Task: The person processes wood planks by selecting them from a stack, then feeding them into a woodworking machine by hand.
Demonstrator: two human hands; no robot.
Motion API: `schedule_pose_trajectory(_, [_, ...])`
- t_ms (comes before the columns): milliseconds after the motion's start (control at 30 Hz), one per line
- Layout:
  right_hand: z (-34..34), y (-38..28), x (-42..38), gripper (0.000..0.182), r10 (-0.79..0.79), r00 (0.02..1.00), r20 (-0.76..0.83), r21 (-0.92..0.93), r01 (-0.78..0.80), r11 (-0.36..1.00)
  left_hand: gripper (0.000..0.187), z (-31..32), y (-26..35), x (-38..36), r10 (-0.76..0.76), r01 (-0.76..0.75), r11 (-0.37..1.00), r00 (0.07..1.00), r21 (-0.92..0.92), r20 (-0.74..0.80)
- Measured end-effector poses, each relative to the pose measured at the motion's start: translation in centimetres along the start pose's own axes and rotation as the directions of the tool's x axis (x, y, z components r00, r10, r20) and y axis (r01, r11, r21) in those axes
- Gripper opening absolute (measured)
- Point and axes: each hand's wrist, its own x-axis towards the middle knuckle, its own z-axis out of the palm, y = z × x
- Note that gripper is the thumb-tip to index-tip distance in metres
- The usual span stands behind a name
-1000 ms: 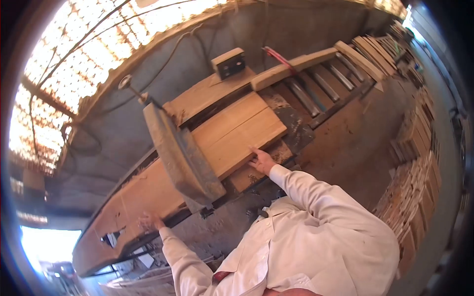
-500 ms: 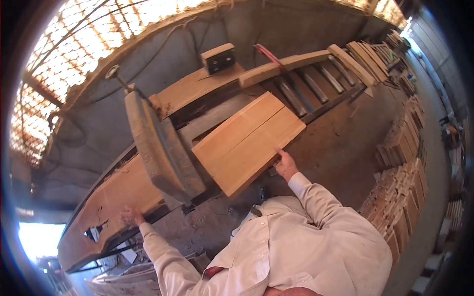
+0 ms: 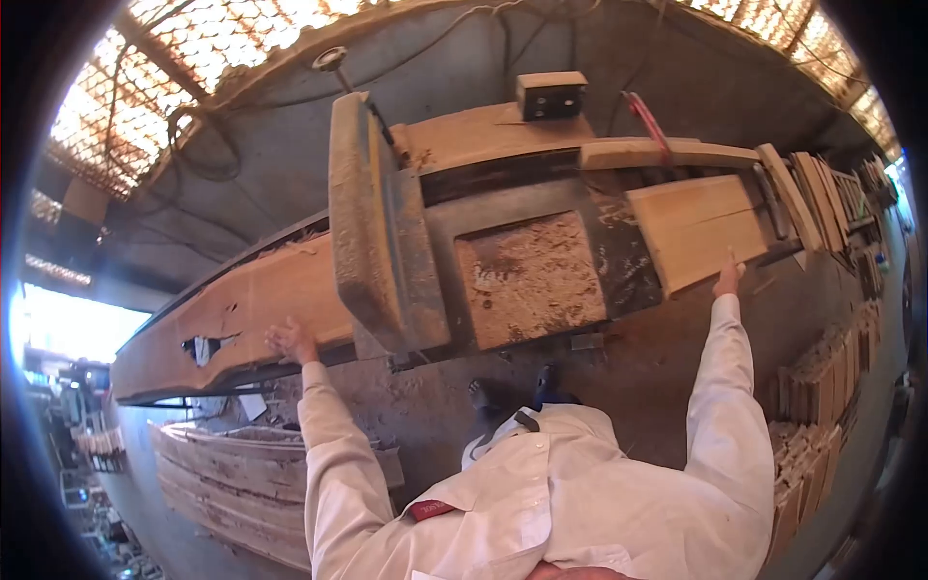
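My left hand (image 3: 293, 340) lies on the near side of a long wooden slab (image 3: 280, 280), its fingers spread. The slab has a ragged hole near its left end, and its right end meets the upright guard of a woodworking machine (image 3: 360, 222). Far to the right, my right hand (image 3: 729, 277) grips the near edge of a pale wooden board (image 3: 696, 227). One finger shows over the top edge; the others are partly hidden. A crack runs along this board, which rests on the machine's roller end.
Wood shavings (image 3: 532, 280) cover a square recess in the machine bed. A red clamp-like bar (image 3: 650, 126) stands behind the board. Stacked planks (image 3: 822, 377) line the right side, and long rough slabs (image 3: 232, 474) lie low at the left.
My right hand and the cracked board have moved right along the bed, uncovering the shavings-filled recess. My left hand stays on the slab. The camera view has turned.
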Motion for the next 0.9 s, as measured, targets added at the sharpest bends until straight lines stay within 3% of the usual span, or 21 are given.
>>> schedule_pose_trajectory(67, [2.2,0.8,-4.7,0.073,-0.435,0.884,0.169,-0.206,0.463,0.862,0.07,-0.5,0.9,-0.5,-0.015,0.016,0.999,1.0,-0.052,0.016])
schedule_pose_trajectory(133, [4.7,0.4,-14.2,0.059,-0.544,0.744,0.388,-0.272,0.657,0.704,0.07,-1.1,1.3,-1.4,-0.055,0.057,0.988,0.998,-0.142,0.022])
schedule_pose_trajectory(200, [6.7,1.8,-20.2,0.053,-0.598,0.495,0.631,-0.132,0.827,0.546,0.071,-2.7,2.5,-2.5,-0.105,0.106,0.954,0.994,-0.281,0.02])
schedule_pose_trajectory(267, [9.2,5.1,-23.5,0.051,-0.572,0.414,0.708,-0.091,0.857,0.507,0.072,-4.6,3.5,-3.6,-0.107,0.126,0.952,0.991,-0.277,0.084])
schedule_pose_trajectory(333, [11.6,5.5,-26.6,0.049,-0.585,0.404,0.703,-0.085,0.864,0.496,0.072,-5.7,3.7,-3.9,-0.09,0.116,0.953,0.99,-0.279,0.105])
schedule_pose_trajectory(400, [15.2,4.2,-29.6,0.047,-0.605,0.332,0.724,0.018,0.867,0.498,0.072,-5.8,3.5,-4.3,-0.049,0.074,0.954,0.994,-0.29,0.093])
schedule_pose_trajectory(467, [19.9,2.4,-31.9,0.047,-0.605,0.06,0.794,0.173,0.932,0.32,0.072,-4.7,3.3,-4.2,-0.062,0.083,0.946,0.995,-0.312,0.078])
schedule_pose_trajectory(600, [29.5,-1.1,-38.7,0.048,-0.582,-0.172,0.795,0.337,0.923,0.187,0.071,-5.5,3.6,-4.1,-0.054,0.085,0.961,0.991,-0.262,0.122])
schedule_pose_trajectory(700, [36.0,-0.9,-42.5,0.048,-0.636,-0.26,0.727,0.316,0.948,-0.026,0.071,-2.5,2.7,-3.8,-0.018,0.018,0.962,1.0,-0.271,0.001])
schedule_pose_trajectory(800, [36.8,-4.3,-45.6,0.043,-0.304,-0.114,0.946,0.172,0.971,0.169,0.07,-6.6,4.0,-4.2,-0.105,0.148,0.956,0.979,-0.253,0.174])
schedule_pose_trajectory(900, [38.4,-2.6,-46.0,0.035,-0.389,-0.153,0.908,0.172,0.985,0.014,0.07,-5.3,3.6,-3.9,-0.089,0.115,0.966,0.989,-0.23,0.119])
